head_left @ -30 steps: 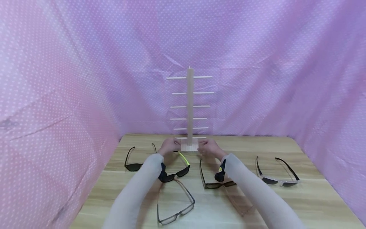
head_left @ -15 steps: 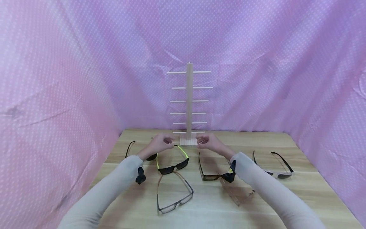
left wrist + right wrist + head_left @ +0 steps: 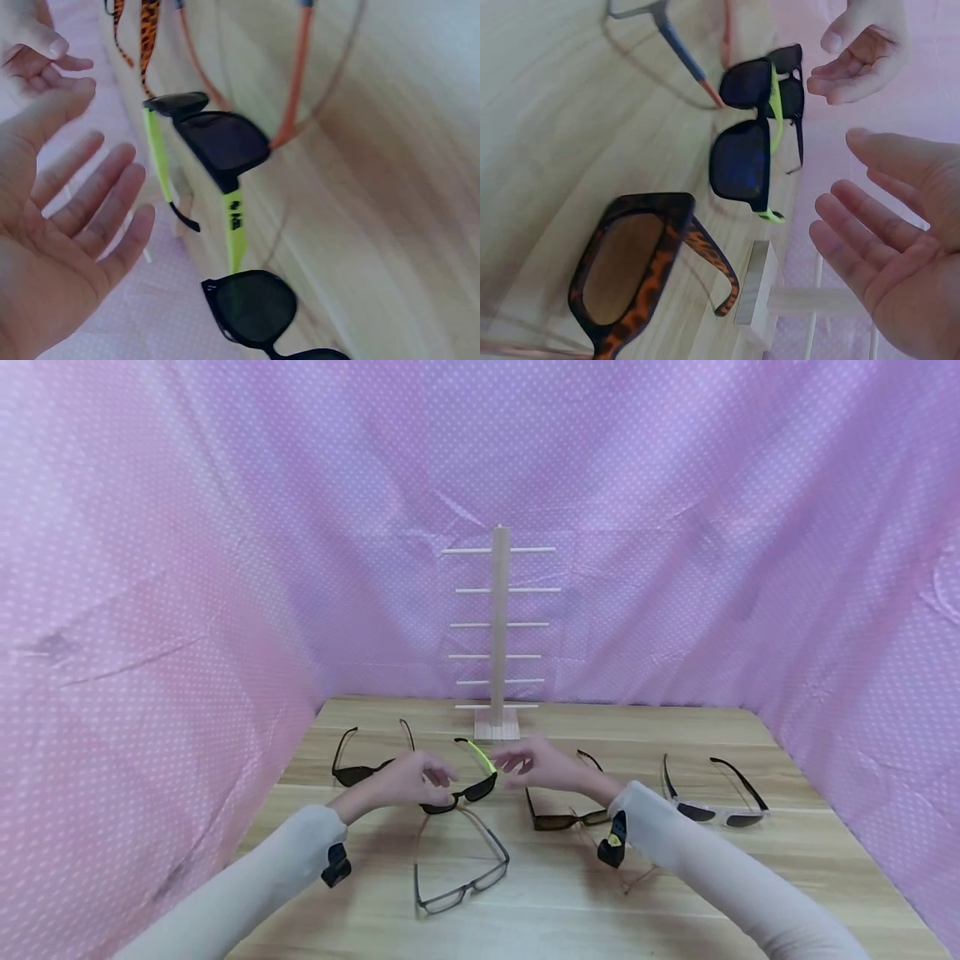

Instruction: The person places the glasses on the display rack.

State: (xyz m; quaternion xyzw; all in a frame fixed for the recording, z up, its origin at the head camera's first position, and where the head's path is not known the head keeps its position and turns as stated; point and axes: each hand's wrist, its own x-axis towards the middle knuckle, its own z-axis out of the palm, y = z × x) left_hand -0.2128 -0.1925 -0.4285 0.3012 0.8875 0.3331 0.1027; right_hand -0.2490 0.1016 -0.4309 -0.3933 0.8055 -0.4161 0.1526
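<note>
We see the left hand (image 3: 412,778) held in the air, its fingers apart and gripping nothing, and the right hand (image 3: 543,763) facing it in the same loose way, fingers spread. Between and below them — touching neither, as the wrist views show us — lie the black sunglasses with yellow-green arms (image 3: 480,789). We find plain black sunglasses (image 3: 352,774) just beside these, left of the left hand, and brown spotted sunglasses (image 3: 555,822) under the right. Nearer us rest the grey glasses (image 3: 468,887) with orange arm ends; a thin pale pair (image 3: 627,888) is partly hidden by the right sleeve (image 3: 712,864). Clear-framed sunglasses (image 3: 696,812) sit farther right. Beyond the hands, a wooden rack (image 3: 498,627) stands upright on the table (image 3: 555,910), before a pink dotted cloth (image 3: 675,460).
</note>
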